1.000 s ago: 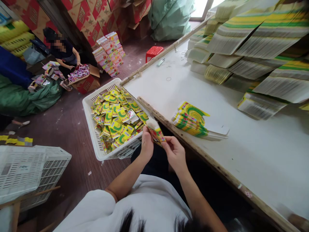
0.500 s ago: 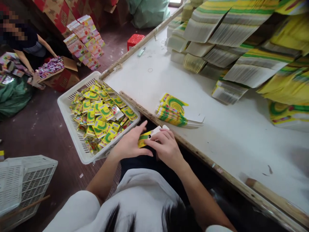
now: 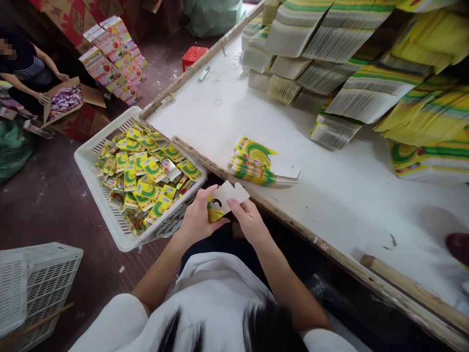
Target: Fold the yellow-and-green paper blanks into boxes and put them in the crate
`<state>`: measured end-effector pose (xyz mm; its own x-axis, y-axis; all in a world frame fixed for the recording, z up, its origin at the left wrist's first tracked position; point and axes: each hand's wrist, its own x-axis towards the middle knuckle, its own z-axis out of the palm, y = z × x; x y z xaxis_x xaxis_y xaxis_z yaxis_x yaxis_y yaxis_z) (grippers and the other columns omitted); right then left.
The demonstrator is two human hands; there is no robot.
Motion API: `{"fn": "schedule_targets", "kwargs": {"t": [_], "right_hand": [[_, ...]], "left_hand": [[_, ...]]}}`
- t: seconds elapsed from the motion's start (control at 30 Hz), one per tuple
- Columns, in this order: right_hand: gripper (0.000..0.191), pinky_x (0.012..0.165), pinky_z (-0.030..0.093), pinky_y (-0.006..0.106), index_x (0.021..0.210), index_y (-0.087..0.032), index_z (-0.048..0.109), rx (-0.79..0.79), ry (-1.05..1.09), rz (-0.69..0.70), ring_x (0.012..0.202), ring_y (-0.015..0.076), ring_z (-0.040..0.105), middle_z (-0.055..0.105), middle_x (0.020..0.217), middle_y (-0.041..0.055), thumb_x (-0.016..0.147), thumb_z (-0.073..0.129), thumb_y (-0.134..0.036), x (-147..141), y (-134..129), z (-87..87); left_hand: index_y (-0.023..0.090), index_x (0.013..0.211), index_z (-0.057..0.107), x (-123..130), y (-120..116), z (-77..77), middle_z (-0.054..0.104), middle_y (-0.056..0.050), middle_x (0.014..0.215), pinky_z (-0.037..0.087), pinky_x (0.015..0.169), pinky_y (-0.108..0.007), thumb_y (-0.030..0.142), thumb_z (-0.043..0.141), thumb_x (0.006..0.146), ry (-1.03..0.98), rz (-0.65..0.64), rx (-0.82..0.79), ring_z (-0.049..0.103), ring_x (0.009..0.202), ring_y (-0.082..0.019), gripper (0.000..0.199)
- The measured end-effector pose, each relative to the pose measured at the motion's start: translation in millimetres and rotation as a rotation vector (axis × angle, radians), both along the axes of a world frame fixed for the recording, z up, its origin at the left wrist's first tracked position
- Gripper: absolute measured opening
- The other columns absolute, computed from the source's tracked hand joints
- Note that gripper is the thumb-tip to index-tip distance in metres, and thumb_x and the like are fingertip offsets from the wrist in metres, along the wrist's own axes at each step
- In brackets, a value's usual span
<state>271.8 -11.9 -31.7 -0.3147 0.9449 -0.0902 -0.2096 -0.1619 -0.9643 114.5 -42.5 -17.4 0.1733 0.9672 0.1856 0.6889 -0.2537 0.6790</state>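
Between my hands, above my lap, is a small yellow and green carton (image 3: pixel 216 211) with white flaps standing out at one end and a dark curved cut-out. My left hand (image 3: pixel 198 215) wraps round its printed body, thumb below and fingers above. My right hand (image 3: pixel 251 220) pinches the white flap end between thumb and fingers. A short pile of flat cartons (image 3: pixel 256 164) lies on the table just beyond my hands. To the left, a white plastic basket (image 3: pixel 104 220) holds many small yellow and green packets (image 3: pixel 146 171).
Tall stacks of flat cartons (image 3: pixel 348 88) cover the back right of the white table (image 3: pixel 190 117), which has a wooden edge. White crates (image 3: pixel 51 278) stand on the floor at lower left. A person (image 3: pixel 29 63) at upper left reaches into a cardboard box (image 3: pixel 80 120). A red stool (image 3: pixel 192 56) stands behind.
My left hand has closed round the carton, and its white flap end now shows more widely. The view has shifted slightly. The other person's hands have moved at the box.
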Motion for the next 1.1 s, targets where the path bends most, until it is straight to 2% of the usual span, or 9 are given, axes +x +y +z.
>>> {"fn": "schedule_targets", "kwargs": {"t": [0.13,0.3,0.47,0.53,0.63,0.73,0.8,0.9,1.1], "right_hand": [[0.038,0.091,0.058,0.037,0.107,-0.021,0.071,0.089,-0.084,-0.169,0.100,0.0242,0.071,0.076,0.106,0.0070,0.088,0.065,-0.052,-2.9,4.4,2.8],[0.054,0.097,0.057,0.039,0.126,-0.022,0.065,0.118,-0.056,0.021,0.114,0.0270,0.068,0.068,0.131,0.0106,0.087,0.064,-0.059,1.1,2.7,-7.8],[0.067,0.121,0.035,0.044,0.157,-0.028,0.032,0.383,-0.241,0.144,0.147,0.0258,0.041,0.040,0.160,0.0074,0.096,0.056,-0.040,3.2,-13.6,-6.4],[0.059,0.119,0.039,0.043,0.154,-0.030,0.038,0.465,-0.291,0.094,0.146,0.0246,0.042,0.041,0.160,0.0061,0.098,0.053,-0.028,2.8,-15.4,-7.0],[0.047,0.114,0.047,0.041,0.143,-0.033,0.055,0.481,-0.276,-0.037,0.136,0.0227,0.055,0.054,0.151,0.0048,0.099,0.046,-0.020,4.5,-10.6,-11.7],[0.045,0.113,0.047,0.042,0.142,-0.032,0.056,0.447,-0.261,-0.152,0.134,0.0229,0.057,0.059,0.146,0.0057,0.099,0.049,-0.021,9.0,-4.0,-17.2],[0.047,0.113,0.047,0.043,0.143,-0.032,0.055,0.481,-0.286,-0.097,0.137,0.0254,0.053,0.051,0.153,0.0069,0.096,0.057,-0.025,11.6,-1.4,-20.2],[0.041,0.112,0.048,0.043,0.134,-0.033,0.063,0.581,-0.367,0.005,0.142,0.0274,0.048,0.041,0.160,0.0056,0.094,0.062,-0.027,15.3,1.1,-23.3],[0.024,0.109,0.050,0.042,0.115,-0.029,0.075,0.654,-0.420,0.074,0.134,0.0263,0.056,0.052,0.150,0.0092,0.095,0.061,-0.029,29.2,11.2,-15.6]], "left_hand": [[0.025,0.136,0.035,8.7,-3.1,-3.8,0.057,-0.009,0.119,0.056,0.082,-0.037,0.034,0.075,0.079,0.013,-0.027,0.055,0.065,0.102,-0.025,0.071],[0.026,0.122,0.040,8.4,-1.9,-3.5,0.060,-0.005,0.113,0.056,0.076,-0.034,0.022,0.070,0.073,0.046,0.010,-0.037,0.068,0.094,-0.023,0.057],[0.024,0.122,0.043,4.1,6.9,-11.2,0.062,-0.007,0.109,0.056,0.080,-0.037,0.020,0.064,0.074,0.025,-0.083,-0.060,0.067,0.096,-0.025,0.053],[0.024,0.128,0.040,5.4,9.4,-15.0,0.060,-0.008,0.115,0.056,0.086,-0.038,0.018,0.064,0.074,-0.017,-0.085,-0.012,0.065,0.102,-0.024,0.060],[0.021,0.140,0.028,4.7,10.7,-14.2,0.054,-0.014,0.129,0.054,0.092,-0.041,0.021,0.073,0.069,-0.021,0.068,0.023,0.062,0.109,-0.026,0.083],[0.020,0.126,0.045,-3.4,10.6,-5.8,0.059,-0.012,0.121,0.050,0.096,-0.047,0.026,0.078,0.069,0.123,0.150,0.048,0.061,0.111,-0.030,0.067],[0.021,0.116,0.052,-10.3,10.1,0.3,0.064,-0.008,0.109,0.052,0.092,-0.044,0.026,0.077,0.072,0.151,0.123,0.050,0.063,0.104,-0.027,0.051],[0.021,0.117,0.054,-17.4,9.6,6.2,0.066,-0.008,0.109,0.053,0.091,-0.040,0.025,0.077,0.075,0.135,0.092,0.062,0.065,0.103,-0.025,0.048],[0.022,0.120,0.057,-18.6,12.9,14.4,0.069,-0.007,0.111,0.054,0.091,-0.038,0.030,0.084,0.070,0.065,0.056,0.000,0.067,0.103,-0.024,0.057]]}}
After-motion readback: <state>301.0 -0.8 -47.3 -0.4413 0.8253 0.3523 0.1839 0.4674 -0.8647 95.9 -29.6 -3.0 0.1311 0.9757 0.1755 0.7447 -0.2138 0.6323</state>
